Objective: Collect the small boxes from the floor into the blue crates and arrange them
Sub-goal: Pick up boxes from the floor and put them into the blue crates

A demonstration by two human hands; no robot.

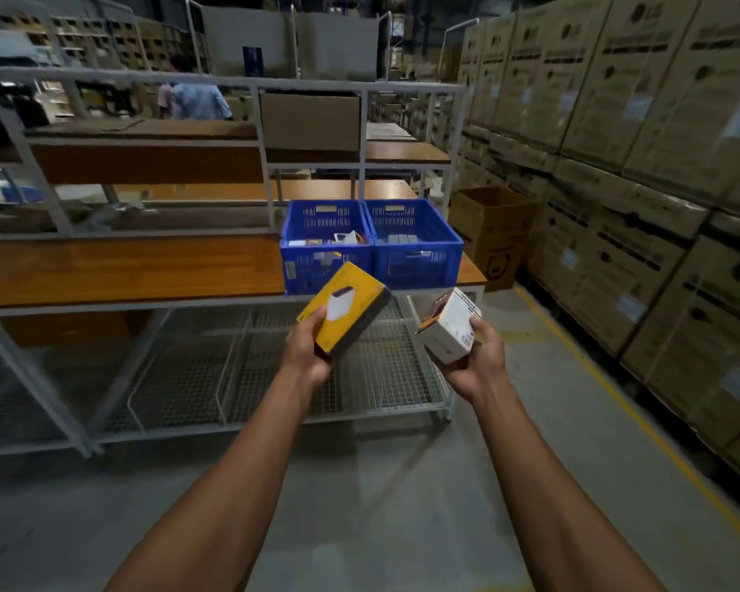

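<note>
carry step: left hand (306, 350) fingers curled round yellow box (346, 309), right hand (473, 356) round white box (449, 326). next: reach crates (415, 249), set boxes in.

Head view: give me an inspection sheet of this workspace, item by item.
Surface: wooden bench top on a white metal frame, wire shelf beneath.
Job's things: two blue crates side by side on the bench, small boxes inside; yellow box and white box in hand.
Clutter: open carton on the floor beside the bench.
Hands: left hand grips the yellow box; right hand grips the white box.
Cables: nothing seen.
Surroundings: stacked cartons on the right, yellow floor line, people behind the racks.
</note>
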